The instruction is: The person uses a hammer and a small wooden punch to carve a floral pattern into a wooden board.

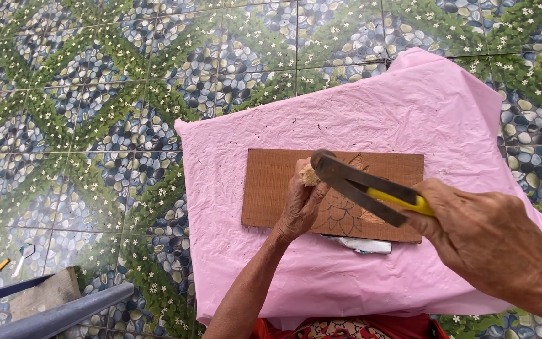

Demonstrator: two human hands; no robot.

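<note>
A brown wooden board with a drawn flower outline lies on a pink sheet. My left hand rests on the board and grips a chisel, whose worn wooden butt sticks up out of the fist. My right hand holds a hammer by its yellow-and-black handle. The dark metal head hangs right beside the chisel's butt, touching or almost touching it. A white scrap peeks out from under the board's near edge.
The pink sheet covers a low surface over a floor of pebble-and-leaf patterned tiles. At the lower left are a grey bar, a wood block and small items on the floor. Red patterned clothing shows at the bottom edge.
</note>
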